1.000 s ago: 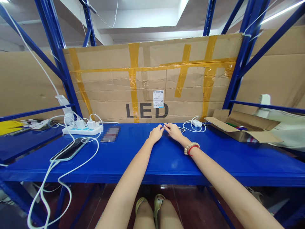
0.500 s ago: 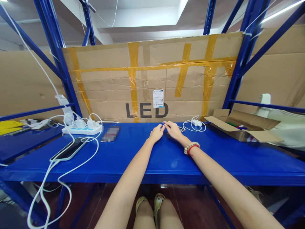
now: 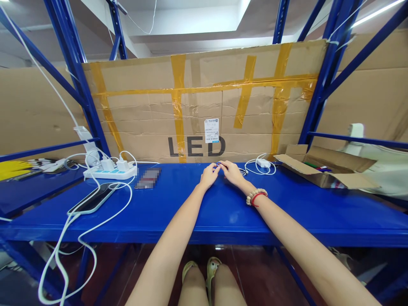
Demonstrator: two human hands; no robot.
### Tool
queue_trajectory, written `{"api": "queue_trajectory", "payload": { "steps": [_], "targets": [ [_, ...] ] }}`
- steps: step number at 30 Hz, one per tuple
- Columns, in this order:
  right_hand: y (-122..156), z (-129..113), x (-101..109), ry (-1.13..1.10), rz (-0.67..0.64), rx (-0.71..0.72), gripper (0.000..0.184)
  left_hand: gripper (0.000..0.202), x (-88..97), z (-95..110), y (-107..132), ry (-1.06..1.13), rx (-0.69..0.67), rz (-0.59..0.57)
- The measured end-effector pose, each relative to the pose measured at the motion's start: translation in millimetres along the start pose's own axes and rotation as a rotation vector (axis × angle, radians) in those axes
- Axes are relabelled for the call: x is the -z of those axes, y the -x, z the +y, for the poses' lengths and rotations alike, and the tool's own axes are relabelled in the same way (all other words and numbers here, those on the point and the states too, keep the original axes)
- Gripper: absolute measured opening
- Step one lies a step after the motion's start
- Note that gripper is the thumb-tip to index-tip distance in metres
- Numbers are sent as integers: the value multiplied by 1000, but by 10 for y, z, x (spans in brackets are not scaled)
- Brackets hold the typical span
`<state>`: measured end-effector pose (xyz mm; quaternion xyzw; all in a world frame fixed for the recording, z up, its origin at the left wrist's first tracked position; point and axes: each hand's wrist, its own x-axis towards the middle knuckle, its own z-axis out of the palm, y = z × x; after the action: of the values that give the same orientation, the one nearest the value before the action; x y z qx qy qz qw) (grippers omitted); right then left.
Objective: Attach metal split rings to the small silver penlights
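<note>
Left hand (image 3: 208,177) and right hand (image 3: 232,173), at blue counter (image 3: 223,214).
Both pinched closed, together, on one small bluish item (image 3: 218,163); kind too small to tell.

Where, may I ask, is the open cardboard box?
In the head view, the open cardboard box sits on the right, with a white adapter between it and the right hand.

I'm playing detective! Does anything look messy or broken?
Yes: white cables loop across the white-edged phone and dangle off the blue table, looking untidy. The cardboard behind is creased and patched with tape, one strip slanting. The small thing between left hand and right hand is too hidden to judge.
</note>
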<state>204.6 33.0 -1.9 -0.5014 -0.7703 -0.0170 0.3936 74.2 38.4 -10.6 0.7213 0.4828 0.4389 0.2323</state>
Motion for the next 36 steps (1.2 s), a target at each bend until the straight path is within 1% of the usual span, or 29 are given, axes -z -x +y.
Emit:
{"api": "queue_trajectory", "payload": {
  "steps": [2, 6, 9, 12, 16, 19, 22, 24, 26, 31, 34, 36],
  "targets": [
    [9, 0, -7, -35, -19, -8, 30, 23, 8, 11, 6, -44, -9, -19],
    [31, -13, -23, -49, -67, 5, 31, 29, 52, 50, 49, -154, 28, -18],
    [40, -25, -17, 10, -113, 36, 29, 32, 89, 79, 79, -253, 41, -25],
    [41, -29, 5, 94, -138, 52, 25, 32, 111, 98, 97, -343, 29, -52],
    [43, -39, 34, 159, -155, 28, 25, 31, 121, 125, 114, -416, 19, -72],
    [51, -61, 52, 202, -160, 0, 27, 32, 126, 141, 121, -467, 71, -46],
    [64, -78, 65, 255, -243, -56, 28, 29, 128, 136, 118, -498, 127, -32],
    [70, -80, 68, 279, -316, -86, 27, 26, 128, 124, 112, -497, 122, -44],
    [72, -75, 63, 291, -349, -91, 26, 25, 128, 112, 107, -489, 102, -61],
    [70, -42, 40, 287, -306, -104, 30, 26, 128, 108, 101, -467, 90, -81],
    [69, -14, 27, 259, -268, -98, 32, 29, 136, 124, 113, -467, 106, -66],
    [69, 0, 21, 238, -256, -94, 31, 32, 146, 139, 132, -506, 95, -49]
  ]
}}
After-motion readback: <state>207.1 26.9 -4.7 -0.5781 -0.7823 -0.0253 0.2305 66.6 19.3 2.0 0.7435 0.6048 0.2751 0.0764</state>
